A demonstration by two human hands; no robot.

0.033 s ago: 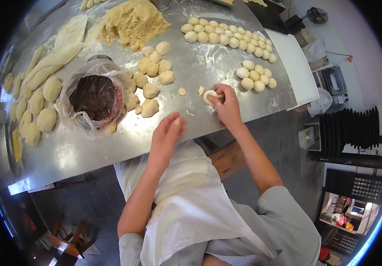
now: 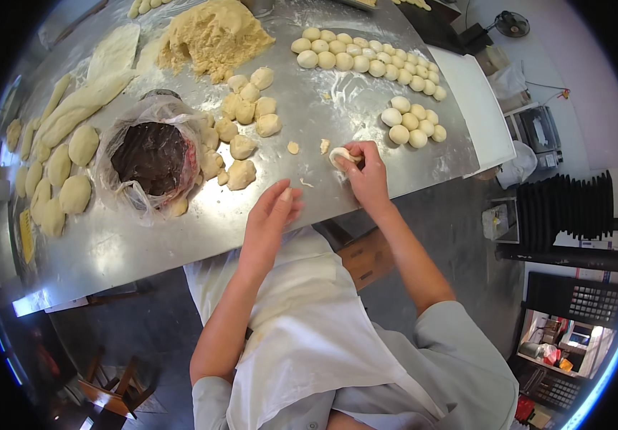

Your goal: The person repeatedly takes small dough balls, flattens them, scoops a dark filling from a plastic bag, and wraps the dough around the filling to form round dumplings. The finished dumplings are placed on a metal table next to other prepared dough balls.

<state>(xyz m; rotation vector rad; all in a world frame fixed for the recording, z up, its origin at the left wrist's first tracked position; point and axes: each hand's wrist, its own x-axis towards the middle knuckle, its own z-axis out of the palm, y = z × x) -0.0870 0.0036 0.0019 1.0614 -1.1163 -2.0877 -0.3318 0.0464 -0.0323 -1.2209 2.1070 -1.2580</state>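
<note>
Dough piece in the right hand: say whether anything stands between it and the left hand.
Only a thin dough scrap lies on the table between the left hand and the dough piece; nothing taller shows.

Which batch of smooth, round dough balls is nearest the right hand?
The small cluster, just up and right of the right hand. It has far fewer balls than the long rows, which lie farther up the table.
</note>
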